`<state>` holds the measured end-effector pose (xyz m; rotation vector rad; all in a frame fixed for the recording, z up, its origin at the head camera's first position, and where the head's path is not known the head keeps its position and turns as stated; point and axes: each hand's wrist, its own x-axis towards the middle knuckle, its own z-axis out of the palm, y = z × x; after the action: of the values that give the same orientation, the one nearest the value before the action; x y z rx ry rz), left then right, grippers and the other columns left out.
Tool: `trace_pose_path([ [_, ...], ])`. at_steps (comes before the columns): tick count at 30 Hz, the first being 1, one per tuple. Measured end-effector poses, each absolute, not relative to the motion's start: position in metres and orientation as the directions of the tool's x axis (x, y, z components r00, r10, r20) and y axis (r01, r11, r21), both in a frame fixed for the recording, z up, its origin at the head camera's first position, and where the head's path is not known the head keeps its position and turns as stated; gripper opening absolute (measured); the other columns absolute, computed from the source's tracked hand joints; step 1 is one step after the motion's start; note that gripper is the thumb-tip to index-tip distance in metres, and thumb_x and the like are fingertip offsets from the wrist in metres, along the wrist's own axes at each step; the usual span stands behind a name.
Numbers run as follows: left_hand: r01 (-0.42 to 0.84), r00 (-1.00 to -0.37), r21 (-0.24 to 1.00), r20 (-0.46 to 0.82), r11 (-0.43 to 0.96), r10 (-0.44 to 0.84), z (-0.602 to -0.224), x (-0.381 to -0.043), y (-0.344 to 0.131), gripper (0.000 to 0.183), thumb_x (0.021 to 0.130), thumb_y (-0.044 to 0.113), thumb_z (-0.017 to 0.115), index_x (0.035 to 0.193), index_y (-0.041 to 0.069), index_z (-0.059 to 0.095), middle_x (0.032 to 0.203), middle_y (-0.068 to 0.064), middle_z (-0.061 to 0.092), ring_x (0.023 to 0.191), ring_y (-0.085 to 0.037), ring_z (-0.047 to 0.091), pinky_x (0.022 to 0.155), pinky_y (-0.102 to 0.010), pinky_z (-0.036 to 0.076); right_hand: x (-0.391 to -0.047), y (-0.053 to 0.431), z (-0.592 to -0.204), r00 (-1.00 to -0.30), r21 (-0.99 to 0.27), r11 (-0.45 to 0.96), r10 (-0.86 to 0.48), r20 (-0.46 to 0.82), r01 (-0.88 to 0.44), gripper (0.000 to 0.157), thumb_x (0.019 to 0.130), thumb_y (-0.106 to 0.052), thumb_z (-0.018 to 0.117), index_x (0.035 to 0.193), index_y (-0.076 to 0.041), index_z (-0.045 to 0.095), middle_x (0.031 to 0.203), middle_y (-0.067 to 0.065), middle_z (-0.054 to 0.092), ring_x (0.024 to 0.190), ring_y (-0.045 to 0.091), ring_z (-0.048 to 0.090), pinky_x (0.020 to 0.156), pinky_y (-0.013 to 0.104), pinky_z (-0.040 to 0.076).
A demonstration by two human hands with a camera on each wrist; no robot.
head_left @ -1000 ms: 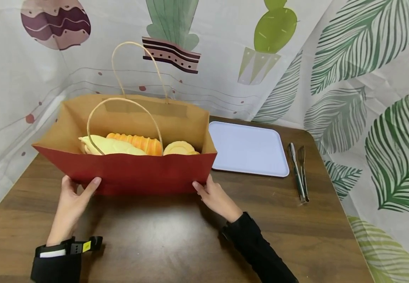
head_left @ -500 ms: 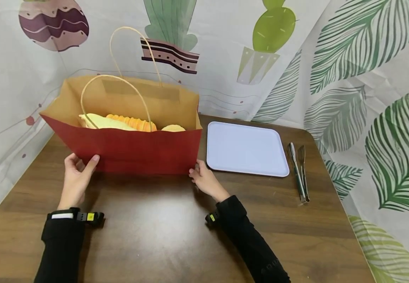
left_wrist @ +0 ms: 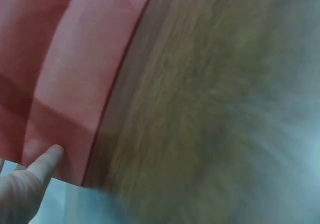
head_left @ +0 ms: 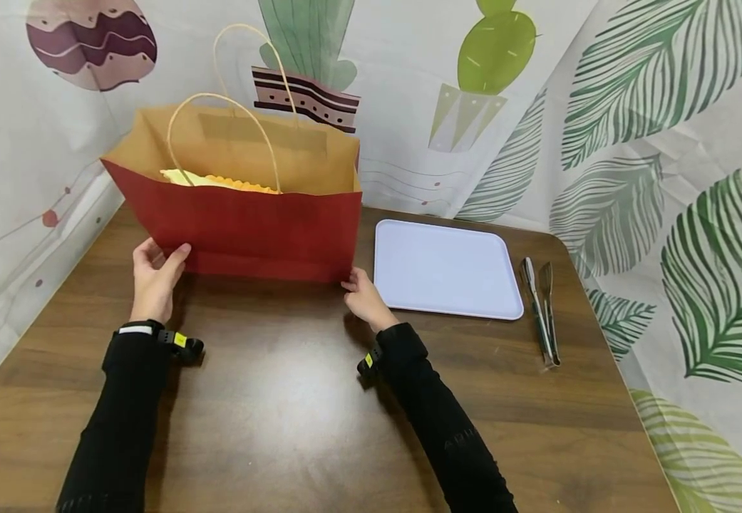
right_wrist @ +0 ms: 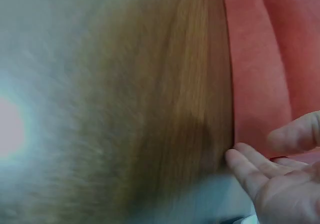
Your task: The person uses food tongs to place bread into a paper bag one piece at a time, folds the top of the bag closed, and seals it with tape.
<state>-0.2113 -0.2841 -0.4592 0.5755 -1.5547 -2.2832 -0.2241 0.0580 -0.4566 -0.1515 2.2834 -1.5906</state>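
A red paper bag (head_left: pixel 261 231) with a tan inside and two cord handles stands on the table toward the back left. Over its front rim show the tops of a pale yellow item (head_left: pixel 187 178) and an orange ridged one (head_left: pixel 239 184); the rest of the contents is hidden. My left hand (head_left: pixel 155 281) grips the lower left corner, thumb on the front face and fingers round the side. At the lower right corner, my right hand (head_left: pixel 366 296) presses on the bag with its fingers fairly straight, fingertips (right_wrist: pixel 240 154) by the bottom edge in the right wrist view.
Right of the bag lies a pale rectangular tray (head_left: pixel 447 269) on the wooden table (head_left: pixel 281 413). Metal tongs (head_left: pixel 542 313) lie beyond it, near the table's right edge. A printed cloth (head_left: pixel 403 71) hangs behind the table.
Both hands have pushed the bag away from me, toward the back of the table. Less of its contents shows over the rim, and the round yellow item is out of sight.
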Motion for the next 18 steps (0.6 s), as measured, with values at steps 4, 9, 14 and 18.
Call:
trace_pose_path([
  [4, 0.056, -0.869, 0.913, -0.155, -0.405, -0.470, -0.458, -0.226, -0.285, 0.044, 0.099, 0.001, 0.069, 0.127, 0.026, 0.044, 0.128, 0.006, 0.037, 0.115, -0.005, 0.040, 0.088, -0.014, 0.048, -0.235, 0.054, -0.459, -0.935, -0.937, 0.319, -0.268, -0.230, 0.139, 0.074, 0.090, 0.014, 0.036, 0.162, 0.013, 0.016, 0.166, 0.034, 0.028, 0.152, 0.039, 0.039, 0.123, 0.044, 0.035],
  [9, 0.097, -0.881, 0.875, -0.146, -0.475, -0.450, -0.459, -0.239, -0.286, 0.043, 0.099, -0.004, 0.063, 0.127, 0.023, 0.045, 0.127, 0.003, 0.039, 0.109, -0.007, 0.049, 0.091, -0.017, 0.048, -0.249, 0.049, -0.464, -0.939, -0.945, 0.291, -0.257, -0.230, 0.152, 0.079, 0.086, 0.013, 0.036, 0.161, 0.014, 0.015, 0.167, 0.034, 0.026, 0.153, 0.039, 0.038, 0.124, 0.042, 0.033],
  [14, 0.075, -0.887, 0.853, -0.180, -0.517, -0.426, -0.469, -0.248, -0.288, 0.042, 0.101, -0.005, 0.060, 0.127, 0.025, 0.046, 0.126, 0.004, 0.042, 0.107, -0.008, 0.054, 0.107, -0.024, 0.040, -0.255, 0.047, -0.465, -0.939, -0.948, 0.270, -0.249, -0.238, 0.169, 0.082, 0.083, 0.013, 0.037, 0.162, 0.014, 0.014, 0.168, 0.033, 0.024, 0.154, 0.039, 0.036, 0.123, 0.041, 0.033],
  [18, 0.065, -0.876, 0.845, -0.206, -0.530, -0.436, -0.476, -0.254, -0.290, 0.041, 0.101, -0.005, 0.060, 0.125, 0.025, 0.047, 0.126, 0.006, 0.041, 0.107, -0.006, 0.054, 0.117, -0.027, 0.032, -0.257, 0.046, -0.463, -0.937, -0.947, 0.272, -0.252, -0.243, 0.173, 0.084, 0.082, 0.013, 0.038, 0.162, 0.013, 0.012, 0.169, 0.032, 0.022, 0.155, 0.038, 0.034, 0.124, 0.040, 0.032],
])
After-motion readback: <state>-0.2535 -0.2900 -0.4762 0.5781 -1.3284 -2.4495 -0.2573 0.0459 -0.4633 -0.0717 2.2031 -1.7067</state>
